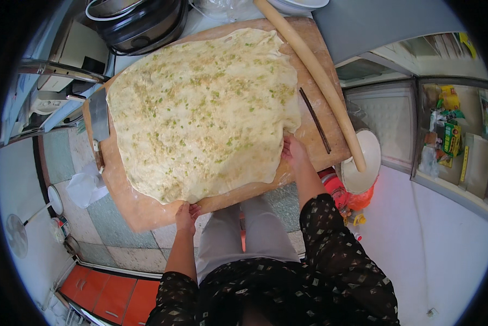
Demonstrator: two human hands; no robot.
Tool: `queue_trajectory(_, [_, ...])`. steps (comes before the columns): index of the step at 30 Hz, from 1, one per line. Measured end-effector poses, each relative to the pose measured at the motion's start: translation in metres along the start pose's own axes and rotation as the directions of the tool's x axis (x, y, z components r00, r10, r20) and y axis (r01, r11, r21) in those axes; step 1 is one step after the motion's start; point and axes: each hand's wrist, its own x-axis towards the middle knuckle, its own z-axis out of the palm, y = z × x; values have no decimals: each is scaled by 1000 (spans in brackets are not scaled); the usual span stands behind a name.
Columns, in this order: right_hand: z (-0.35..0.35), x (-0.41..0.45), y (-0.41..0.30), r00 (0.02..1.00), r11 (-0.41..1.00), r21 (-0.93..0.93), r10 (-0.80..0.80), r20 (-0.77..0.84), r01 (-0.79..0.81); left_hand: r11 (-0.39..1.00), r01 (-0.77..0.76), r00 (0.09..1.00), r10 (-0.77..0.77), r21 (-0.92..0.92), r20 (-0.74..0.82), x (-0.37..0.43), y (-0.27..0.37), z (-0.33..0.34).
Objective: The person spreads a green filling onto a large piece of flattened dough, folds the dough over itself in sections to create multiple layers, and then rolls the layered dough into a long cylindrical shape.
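A broad, thin sheet of dough [203, 110], dotted with chopped green onion and shiny in places, covers most of a wooden board [146, 212]. My left hand [187, 218] pinches the dough's near edge, low at the board's front side. At the sheet's right edge, my right hand [294, 150] grips the dough, which puckers just above the fingers. Some fingertips of both hands are hidden at the dough's edge. Right of the sheet lie dark chopsticks [315, 120] and a long wooden rolling pin [317, 69], whose near end sticks out past the board.
A cleaver [100, 116] lies along the board's left edge, its handle by the rim. Behind stands a black electric cooker [142, 34]. A white bowl [299, 5] is at the back. Beneath the rolling pin's near end is a pale round container [362, 179], beside red bags [335, 189].
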Motion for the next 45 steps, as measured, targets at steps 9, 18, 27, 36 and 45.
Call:
queue_trajectory(9, [29, 4, -4, 966, 958, 244, -197, 169, 153, 999, 36, 999, -35, -35, 30, 2, 1, -2])
queue_trajectory(18, [-28, -17, -5, 968, 968, 62, -239, -74, 244, 995, 69, 997, -67, -76, 29, 3, 3, -7])
queue_trajectory(27, [-58, -14, -3, 985, 996, -68, -71, -155, 61, 995, 79, 996, -77, -68, 34, 6, 4, -8])
queue_trajectory(36, [-23, 7, -5, 997, 915, 404, -55, 61, 26, 994, 99, 995, -97, -56, 38, 13, 4, -11])
queue_trajectory(45, [-64, 5, -22, 718, 557, -801, -648, -253, 220, 995, 96, 994, -94, -21, 62, 12, 7, -12])
